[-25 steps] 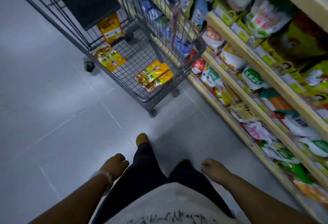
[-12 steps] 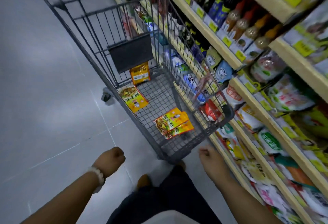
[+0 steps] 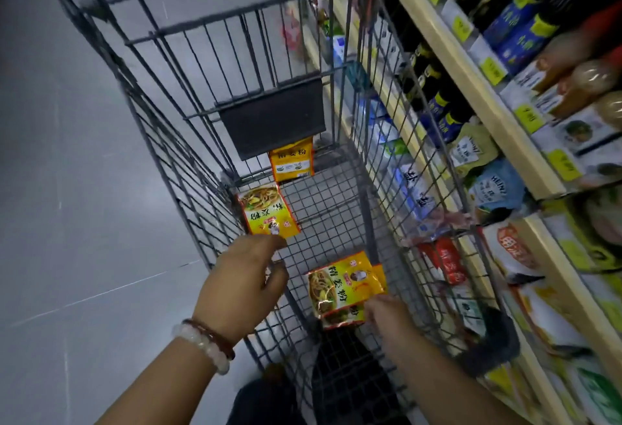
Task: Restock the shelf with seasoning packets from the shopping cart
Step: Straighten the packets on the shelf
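In the cart (image 3: 208, 142), the right hand (image 3: 387, 315) touches the near packets (image 3: 343, 290), grip unclear; the left hand (image 3: 240, 285), fingers loosely spread, should pinch the middle packet (image 3: 267, 211) by its edge.

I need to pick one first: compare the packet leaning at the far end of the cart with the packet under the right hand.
The far packet stands upright against the cart end wall, partly behind the black flap; the near packet lies flat on the mesh floor. The far one is untouched; the right hand touches the near one's edge. The near one rests on another packet; the far one stands alone. Both are yellow.
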